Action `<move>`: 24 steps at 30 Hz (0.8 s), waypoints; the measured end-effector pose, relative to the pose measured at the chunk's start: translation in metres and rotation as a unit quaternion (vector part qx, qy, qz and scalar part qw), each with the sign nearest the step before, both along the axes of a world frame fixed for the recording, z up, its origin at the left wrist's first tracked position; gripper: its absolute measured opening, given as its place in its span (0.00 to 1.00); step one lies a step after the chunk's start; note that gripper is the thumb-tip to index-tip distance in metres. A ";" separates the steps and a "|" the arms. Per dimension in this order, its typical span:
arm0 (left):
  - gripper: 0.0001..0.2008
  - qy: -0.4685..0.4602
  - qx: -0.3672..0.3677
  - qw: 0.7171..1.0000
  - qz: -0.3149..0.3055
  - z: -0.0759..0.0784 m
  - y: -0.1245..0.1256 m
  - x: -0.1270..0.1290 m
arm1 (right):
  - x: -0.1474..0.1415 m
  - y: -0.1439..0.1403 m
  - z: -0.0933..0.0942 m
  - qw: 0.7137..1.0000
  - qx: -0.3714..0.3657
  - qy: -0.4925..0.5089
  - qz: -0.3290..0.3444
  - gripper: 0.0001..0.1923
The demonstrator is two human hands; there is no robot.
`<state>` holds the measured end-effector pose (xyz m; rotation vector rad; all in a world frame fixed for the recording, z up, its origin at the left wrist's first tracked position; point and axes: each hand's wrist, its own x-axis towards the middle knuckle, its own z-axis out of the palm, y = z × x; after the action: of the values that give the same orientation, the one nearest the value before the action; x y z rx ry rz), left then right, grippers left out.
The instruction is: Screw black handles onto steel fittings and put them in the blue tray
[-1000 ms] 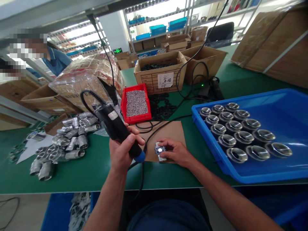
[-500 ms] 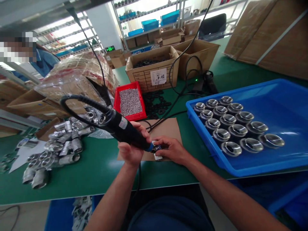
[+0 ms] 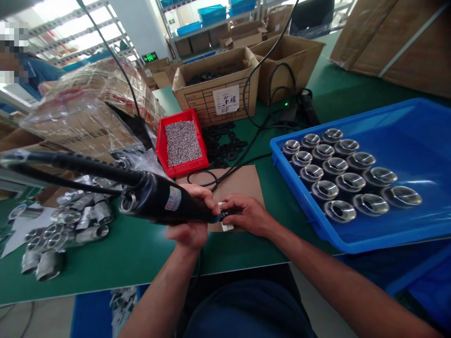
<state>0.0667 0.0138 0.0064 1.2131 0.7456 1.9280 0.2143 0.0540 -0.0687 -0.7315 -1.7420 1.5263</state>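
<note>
A black corded electric screwdriver (image 3: 160,199) lies nearly level in my left hand (image 3: 190,232), whose fingers wrap round its front half. Its blue-collared nose points right, at my right hand (image 3: 248,215). The fingers and thumb of that hand pinch a small dark metal part (image 3: 223,214) at the driver's tip, and its exact shape is mostly hidden. Just below the fingertips shows a small white block (image 3: 227,227). Both hands are over a flat cardboard sheet (image 3: 243,183).
A red bin (image 3: 162,155) of small metal pieces stands behind the driver, with black parts (image 3: 229,145) beside it. To the right, a blue tray (image 3: 394,136) holds several steel fittings. More fittings (image 3: 84,216) are piled left. Cables (image 3: 243,159) cross the green table; cartons (image 3: 218,108) stand behind.
The screwdriver's rear end has swung left and down, so the tool lies flatter. My right hand keeps its pinch on the small part. The view has shifted slightly.
</note>
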 end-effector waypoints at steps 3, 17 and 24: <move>0.32 -0.001 -0.014 1.000 0.012 0.000 -0.001 0.001 | 0.000 -0.001 -0.002 1.000 -0.005 0.004 -0.003 0.18; 0.31 -0.037 0.030 0.999 -0.004 0.013 0.013 0.003 | -0.001 -0.003 -0.010 0.997 -0.052 0.048 -0.007 0.18; 0.31 -0.035 0.010 0.999 -0.002 0.008 0.011 0.005 | -0.001 -0.002 -0.005 0.999 -0.043 0.033 -0.004 0.17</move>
<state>0.0719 0.0248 0.0146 1.1510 0.6882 1.9678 0.2136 0.0516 -0.0734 -0.7212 -1.6309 1.6103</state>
